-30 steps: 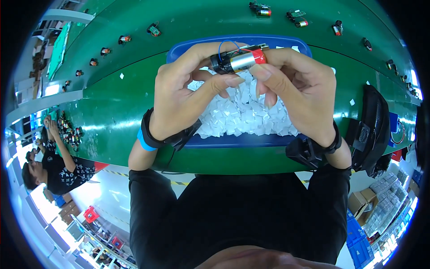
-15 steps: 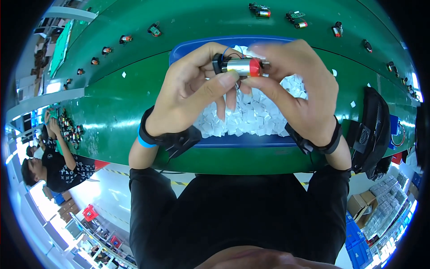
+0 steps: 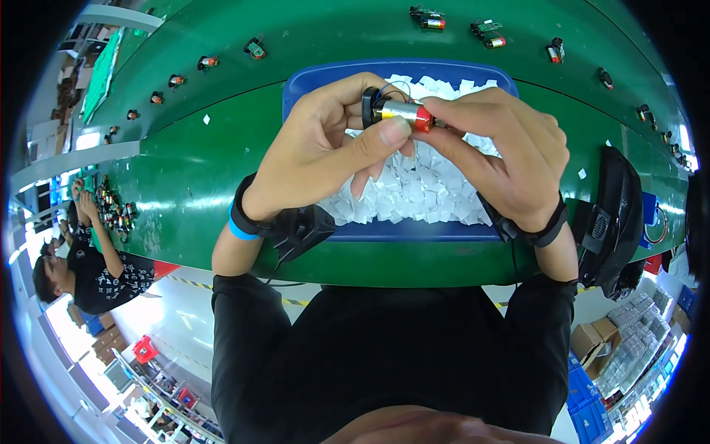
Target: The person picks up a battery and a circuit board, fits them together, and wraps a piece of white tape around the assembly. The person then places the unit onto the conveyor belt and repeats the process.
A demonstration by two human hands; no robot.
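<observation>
A small cylindrical battery cell (image 3: 399,111), silver and yellow with a red end, lies level above a blue tray (image 3: 414,233). A black round part (image 3: 367,108) sits at its left end, and thin wires arch over it. My left hand (image 3: 307,152) grips the cell, thumb along its near side. At the red end, my right hand (image 3: 510,152) pinches with thumb and index finger; whatever tiny part is between those fingertips is hidden. Beneath both hands, the tray holds many small white paper pieces (image 3: 421,185).
Across the green table (image 3: 185,177), several battery assemblies with circuit boards (image 3: 488,33) lie in a row. A black bag (image 3: 617,214) lies at the right. At far left, another person (image 3: 96,274) works by a pile of similar assemblies (image 3: 117,211).
My right hand has come down slightly and closed its fingers at the cell's red end. The cell has shifted a little right and tilted, with my left hand still holding it.
</observation>
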